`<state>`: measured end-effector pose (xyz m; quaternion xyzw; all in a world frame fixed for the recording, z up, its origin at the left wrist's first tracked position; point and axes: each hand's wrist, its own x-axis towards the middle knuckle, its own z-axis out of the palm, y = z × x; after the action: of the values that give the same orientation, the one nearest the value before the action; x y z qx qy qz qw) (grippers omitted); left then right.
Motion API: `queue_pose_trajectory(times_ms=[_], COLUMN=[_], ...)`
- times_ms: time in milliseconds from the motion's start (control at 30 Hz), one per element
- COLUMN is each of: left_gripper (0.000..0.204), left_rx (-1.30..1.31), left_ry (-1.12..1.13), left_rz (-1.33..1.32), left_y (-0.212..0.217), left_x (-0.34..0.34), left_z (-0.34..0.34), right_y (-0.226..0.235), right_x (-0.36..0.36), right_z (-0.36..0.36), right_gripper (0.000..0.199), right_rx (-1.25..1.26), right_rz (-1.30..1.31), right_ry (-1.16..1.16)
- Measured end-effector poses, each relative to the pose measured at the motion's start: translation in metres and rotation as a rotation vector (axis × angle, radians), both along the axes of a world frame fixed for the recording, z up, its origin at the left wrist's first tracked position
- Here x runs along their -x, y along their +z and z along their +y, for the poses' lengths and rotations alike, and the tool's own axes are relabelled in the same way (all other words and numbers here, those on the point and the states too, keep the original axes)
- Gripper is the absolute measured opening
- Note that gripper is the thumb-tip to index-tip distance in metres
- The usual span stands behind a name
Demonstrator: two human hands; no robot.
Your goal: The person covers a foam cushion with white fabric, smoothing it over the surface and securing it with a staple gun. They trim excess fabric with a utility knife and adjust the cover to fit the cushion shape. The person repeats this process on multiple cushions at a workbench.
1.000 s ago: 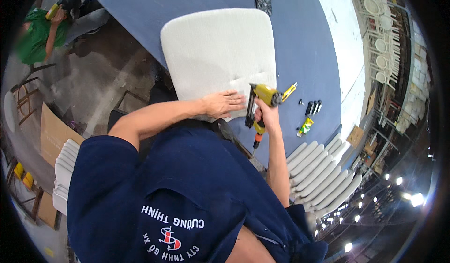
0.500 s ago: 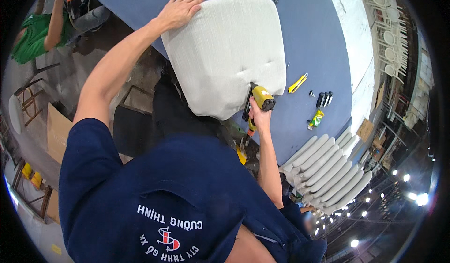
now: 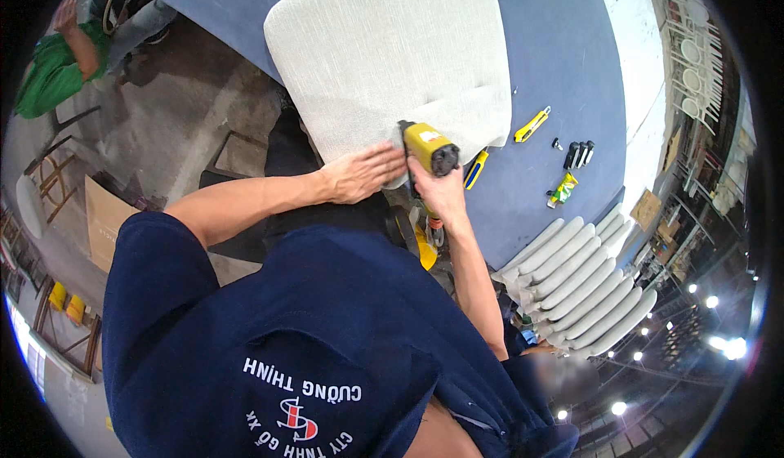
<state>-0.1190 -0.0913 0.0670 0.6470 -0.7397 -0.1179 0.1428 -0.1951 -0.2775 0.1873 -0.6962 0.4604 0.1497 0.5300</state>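
A light grey upholstered chair pad [image 3: 384, 49] lies on the blue-grey table, with small dimples in its fabric toward the near right. My right hand [image 3: 441, 190] is wrapped round the handle of a yellow and black staple gun [image 3: 428, 146], whose nose is over the pad's near edge. Flat on that same edge, just left of the gun, my left hand [image 3: 365, 172] rests with its fingers stretched out. Partly under the pad's near right corner lies a yellow and blue hand tool [image 3: 476, 169], its kind unclear.
Right of the pad, a yellow utility knife [image 3: 532, 125], several small black pieces [image 3: 579, 155] and a yellow-green packet [image 3: 563, 189] lie on the table [image 3: 563, 66]. Several grey pads [image 3: 580, 286] stand in a row at its near right. A person in green [image 3: 61, 74] is at the far left.
My left hand has come from the pad's far left corner to its near edge. The staple gun has shifted left along that edge. The yellow and blue tool now shows beside the pad.
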Motion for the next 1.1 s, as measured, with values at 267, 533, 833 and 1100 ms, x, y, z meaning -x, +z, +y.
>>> queue_pose_trajectory(times_ms=[267, 533, 833, 1100], left_gripper=[0.060, 0.064, 0.059, 0.066], left_rx=[-0.053, -0.035, -0.271, -0.161], left_ry=[-0.221, 0.369, 1.164, 0.680], left_rz=[0.230, 0.263, 0.433, 0.594], left_y=[-0.010, 0.036, -0.012, 0.260], left_x=[-0.004, -0.138, -0.320, -0.229], left_z=[0.010, 0.023, -0.052, -0.035], right_y=[-0.003, -0.012, -0.126, -0.096], right_x=[-0.039, 0.143, 0.169, 0.048], right_z=[0.016, -0.074, -0.099, -0.026], right_gripper=[0.041, 0.026, 0.031, 0.091], right_rx=[0.114, 0.163, 0.994, -0.391], right_rz=[0.197, 0.006, 0.027, -0.385], right_ry=[0.380, -0.408, -0.415, -0.626])
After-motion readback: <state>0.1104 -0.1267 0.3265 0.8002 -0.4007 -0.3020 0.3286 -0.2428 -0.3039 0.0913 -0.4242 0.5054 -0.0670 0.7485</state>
